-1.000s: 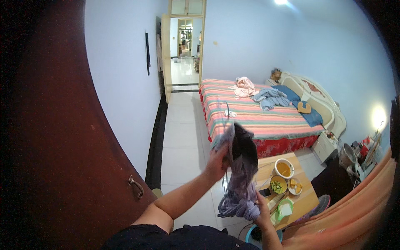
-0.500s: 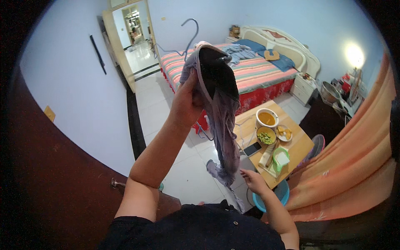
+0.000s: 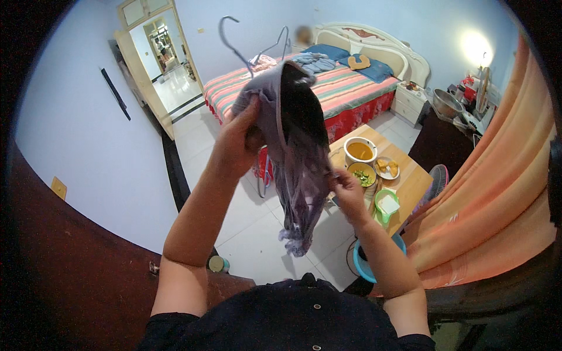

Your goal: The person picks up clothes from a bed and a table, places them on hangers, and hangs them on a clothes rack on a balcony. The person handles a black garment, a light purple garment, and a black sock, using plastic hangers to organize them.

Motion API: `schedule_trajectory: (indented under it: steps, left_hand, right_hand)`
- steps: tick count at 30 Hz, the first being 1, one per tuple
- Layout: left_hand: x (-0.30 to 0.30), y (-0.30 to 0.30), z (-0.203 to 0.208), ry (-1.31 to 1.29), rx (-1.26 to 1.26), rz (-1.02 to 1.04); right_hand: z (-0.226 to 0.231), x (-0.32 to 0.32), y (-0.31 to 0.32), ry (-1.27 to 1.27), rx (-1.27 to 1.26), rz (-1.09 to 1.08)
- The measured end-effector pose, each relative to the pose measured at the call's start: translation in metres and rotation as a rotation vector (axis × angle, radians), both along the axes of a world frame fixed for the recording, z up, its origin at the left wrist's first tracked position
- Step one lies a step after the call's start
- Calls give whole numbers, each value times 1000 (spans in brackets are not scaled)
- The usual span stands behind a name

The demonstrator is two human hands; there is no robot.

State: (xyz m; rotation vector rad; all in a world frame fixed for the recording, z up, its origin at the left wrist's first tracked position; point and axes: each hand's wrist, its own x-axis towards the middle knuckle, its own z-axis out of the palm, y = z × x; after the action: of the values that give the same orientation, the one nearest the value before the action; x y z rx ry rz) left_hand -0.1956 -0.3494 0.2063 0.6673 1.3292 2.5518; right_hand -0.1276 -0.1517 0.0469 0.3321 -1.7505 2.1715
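A greyish-purple, thin garment [image 3: 293, 169] with a dark opening near its top hangs in front of me, above the floor. A wire hanger [image 3: 229, 47] pokes its hook up from the garment's top; the rest of it is hidden by cloth. My left hand [image 3: 237, 140] is closed round the upper left part of the garment, holding it up. At the garment's right edge, lower down, my right hand [image 3: 350, 193] pinches the cloth between its fingers. The garment's lower end dangles loose and crumpled. Its exact kind is unclear.
A wooden table [image 3: 410, 193] on the right bears bowls of food, a plate and a green container [image 3: 385, 205]. Below it stands a blue basin [image 3: 363, 266]. Behind is a striped bed [image 3: 345, 96]. Orange curtain [image 3: 480, 216] hangs at right; an open door [image 3: 143, 82] is at far left.
My right hand has risen from below and taken hold of the garment's right edge. My left hand has shifted slightly left with the garment, whose lower end hangs higher. The view has turned slightly right.
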Motion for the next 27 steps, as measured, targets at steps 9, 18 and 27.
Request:
schedule_trajectory:
  steps: [9,18,27]
  left_hand:
    - [-36,-47,-12,189,-154,161]
    - [-50,-38,-5,31,142,-29]
    - [-56,-47,-8,-65,148,-142]
  right_hand:
    - [80,8,41,220,40,-304]
    - [73,22,36,-279,-229,324]
    - [70,25,57,-279,-97,166]
